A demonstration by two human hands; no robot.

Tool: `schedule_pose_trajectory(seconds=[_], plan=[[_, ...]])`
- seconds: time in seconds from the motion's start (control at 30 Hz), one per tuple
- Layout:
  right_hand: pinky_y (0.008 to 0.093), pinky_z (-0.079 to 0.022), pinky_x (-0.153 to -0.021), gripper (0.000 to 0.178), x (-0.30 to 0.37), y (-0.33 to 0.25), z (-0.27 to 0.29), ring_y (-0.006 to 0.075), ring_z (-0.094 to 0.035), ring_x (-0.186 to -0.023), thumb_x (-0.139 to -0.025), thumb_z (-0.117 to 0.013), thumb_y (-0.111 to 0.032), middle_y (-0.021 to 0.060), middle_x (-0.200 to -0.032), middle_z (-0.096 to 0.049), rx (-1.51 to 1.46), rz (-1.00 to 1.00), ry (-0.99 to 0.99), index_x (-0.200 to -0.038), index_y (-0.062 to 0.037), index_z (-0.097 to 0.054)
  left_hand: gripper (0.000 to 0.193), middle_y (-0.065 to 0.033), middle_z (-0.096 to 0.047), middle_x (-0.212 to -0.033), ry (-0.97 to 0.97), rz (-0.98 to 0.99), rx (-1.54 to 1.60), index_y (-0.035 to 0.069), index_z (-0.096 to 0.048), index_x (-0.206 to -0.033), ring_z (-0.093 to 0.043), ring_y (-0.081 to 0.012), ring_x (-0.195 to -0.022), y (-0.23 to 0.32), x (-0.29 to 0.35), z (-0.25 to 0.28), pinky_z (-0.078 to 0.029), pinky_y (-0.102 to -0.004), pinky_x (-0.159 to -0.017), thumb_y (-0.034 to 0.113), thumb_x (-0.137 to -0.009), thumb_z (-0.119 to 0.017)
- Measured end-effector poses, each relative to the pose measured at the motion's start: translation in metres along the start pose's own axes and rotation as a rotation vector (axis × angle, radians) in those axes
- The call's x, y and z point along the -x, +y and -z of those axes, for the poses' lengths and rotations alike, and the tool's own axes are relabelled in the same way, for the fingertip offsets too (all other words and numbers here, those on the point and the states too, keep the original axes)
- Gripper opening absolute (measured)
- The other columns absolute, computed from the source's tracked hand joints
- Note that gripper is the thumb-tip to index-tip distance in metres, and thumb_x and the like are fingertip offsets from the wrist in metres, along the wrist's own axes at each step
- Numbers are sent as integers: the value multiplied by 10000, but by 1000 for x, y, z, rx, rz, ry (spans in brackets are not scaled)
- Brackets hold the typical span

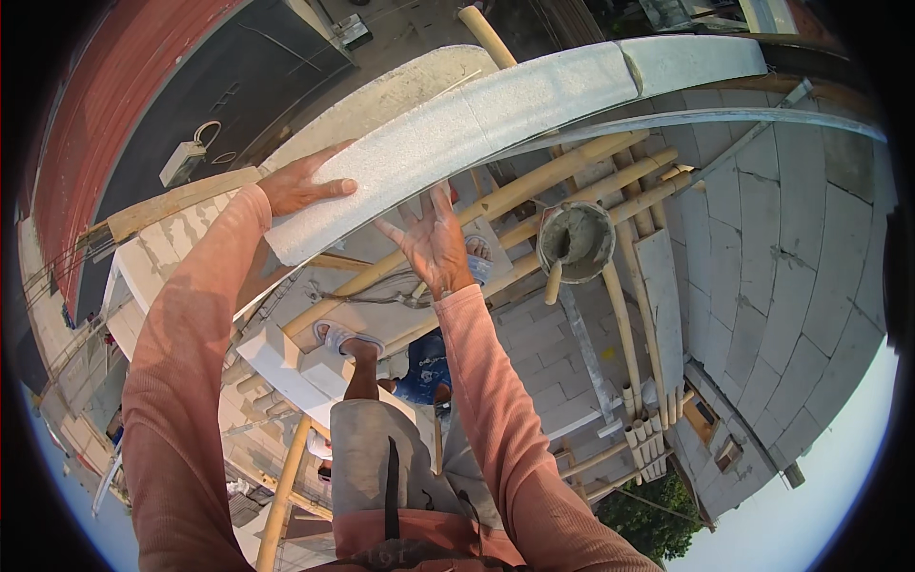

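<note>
A pale aerated concrete block (pixel 400 162) lies along the top of a wall, in line with further blocks (pixel 562 86) to its right. My left hand (pixel 303 183) grips its left part, thumb on the top face and fingers over the far edge. Below the block's near edge, my right hand (pixel 434 240) is palm up with its fingers spread. Its fingertips reach the block's near side, where they are partly hidden. To the right of this hand stands a bucket (pixel 610 250) of grey mortar, with a tool's wooden handle (pixel 553 284) leaning out of it.
Bamboo poles (pixel 515 191) form a scaffold beneath me, where my sandalled foot (pixel 348 338) stands. A person in blue clothing (pixel 421 367) is lower down. A block wall (pixel 762 248) rises at the right. A dark roof (pixel 229 86) and a white box with a cable (pixel 183 164) lie beyond the wall.
</note>
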State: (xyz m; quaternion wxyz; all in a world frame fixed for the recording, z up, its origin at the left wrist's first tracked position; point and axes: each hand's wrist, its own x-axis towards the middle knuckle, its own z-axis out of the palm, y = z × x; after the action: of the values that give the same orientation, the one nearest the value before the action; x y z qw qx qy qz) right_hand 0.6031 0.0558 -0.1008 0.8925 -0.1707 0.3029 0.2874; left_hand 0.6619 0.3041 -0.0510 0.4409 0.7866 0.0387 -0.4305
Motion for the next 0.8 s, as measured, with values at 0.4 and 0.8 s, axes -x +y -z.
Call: schedule_pose_trajectory(seconds=[0.4,0.8], plan=[[681,-263,-1205,839,-2,-6,4,352,-147,-1548,-1047,-604,-355,47,-1704,-57,25,39,-25,-1655,-274,-31,1064,-185,-367,-1625,-27,6,81,114,-302,-1626,-290,-321,-1533,0,-3,4,-210,-443,-1257,676,-832,-733],[639,-252,-1197,856,25,-38,12,347,-135,-1576,-1051,-583,-297,93,-1726,-30,184,-40,7,-1664,-199,7,1059,-160,-404,-1612,-58,97,152,189,-315,-1631,-354,-299,-1503,-8,-5,5,-263,-414,-1234,676,-801,-755]])
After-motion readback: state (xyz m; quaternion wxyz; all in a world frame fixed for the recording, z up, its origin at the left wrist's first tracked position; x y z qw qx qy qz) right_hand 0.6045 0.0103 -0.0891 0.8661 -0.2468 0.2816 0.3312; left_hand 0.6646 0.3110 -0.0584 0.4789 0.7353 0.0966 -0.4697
